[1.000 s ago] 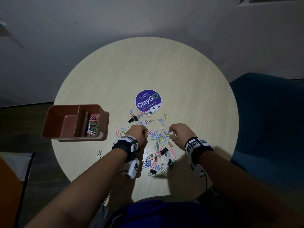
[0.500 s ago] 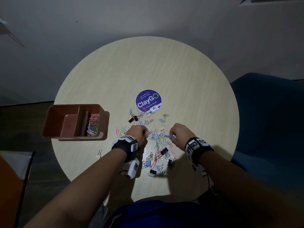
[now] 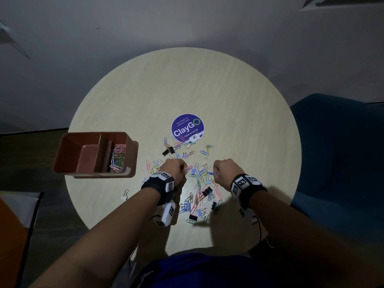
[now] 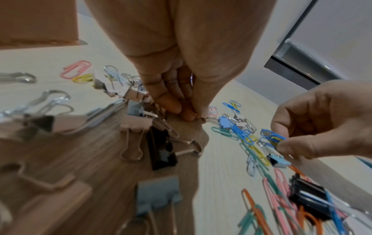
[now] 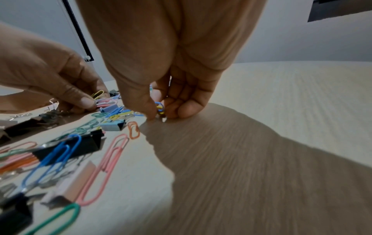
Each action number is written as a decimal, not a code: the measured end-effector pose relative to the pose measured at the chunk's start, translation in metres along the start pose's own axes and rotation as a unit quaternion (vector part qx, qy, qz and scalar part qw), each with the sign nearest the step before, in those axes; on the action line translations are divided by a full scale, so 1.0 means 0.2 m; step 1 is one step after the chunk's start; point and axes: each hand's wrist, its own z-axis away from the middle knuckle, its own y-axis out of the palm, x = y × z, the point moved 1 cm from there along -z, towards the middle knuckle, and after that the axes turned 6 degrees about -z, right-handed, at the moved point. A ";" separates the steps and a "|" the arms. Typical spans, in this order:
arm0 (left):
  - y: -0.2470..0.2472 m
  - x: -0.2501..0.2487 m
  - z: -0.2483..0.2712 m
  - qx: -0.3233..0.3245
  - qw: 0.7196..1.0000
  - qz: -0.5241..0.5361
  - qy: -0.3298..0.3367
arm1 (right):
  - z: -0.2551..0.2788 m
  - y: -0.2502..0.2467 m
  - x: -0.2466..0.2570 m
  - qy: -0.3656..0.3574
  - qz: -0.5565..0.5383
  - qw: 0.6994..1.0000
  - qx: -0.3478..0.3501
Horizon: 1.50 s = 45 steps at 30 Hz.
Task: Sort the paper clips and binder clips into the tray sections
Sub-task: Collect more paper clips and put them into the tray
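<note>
A brown tray point(image 3: 68, 151) stands at the left edge of the round table point(image 3: 187, 90), with coloured paper clips point(image 3: 117, 159) in its right section. Between my hands lies a mixed pile of paper clips and binder clips point(image 3: 199, 190). My left hand point(image 3: 184, 168) is low over the pile and pinches pink and yellow paper clips point(image 5: 101, 99). My right hand point(image 3: 214, 172) pinches a blue and a yellow paper clip point(image 4: 271, 138) just above the table. Black binder clips point(image 3: 207, 191) lie in the pile.
A purple round sticker point(image 3: 188, 127) sits behind the pile. One white binder clip point(image 3: 125, 194) lies alone near the table's left front edge. A blue chair point(image 3: 342, 152) stands at the right, and an orange object point(image 3: 10, 235) at the lower left.
A blue paper clip now sticks out of my right hand's pinch. Both hands have stayed almost in place over the pile.
</note>
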 end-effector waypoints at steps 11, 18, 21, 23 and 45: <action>-0.08 0.00 0.07 -0.042 0.995 0.086 0.030 | 0.02 -0.01 0.04 0.035 -0.152 0.987 -0.045; -0.27 0.07 0.16 -0.131 0.981 0.136 0.041 | 0.01 -0.10 0.36 -0.011 -0.266 0.958 -0.108; -0.42 0.18 0.21 -0.204 0.967 0.148 0.035 | 0.00 -0.12 0.56 -0.021 -0.331 0.935 -0.129; -0.54 0.28 0.25 -0.254 0.955 0.152 0.012 | -0.01 -0.13 0.69 -0.035 -0.343 0.930 -0.125; -0.77 0.92 0.36 -0.209 0.963 0.157 -0.063 | -0.17 0.10 1.41 -0.065 -0.242 0.958 -0.141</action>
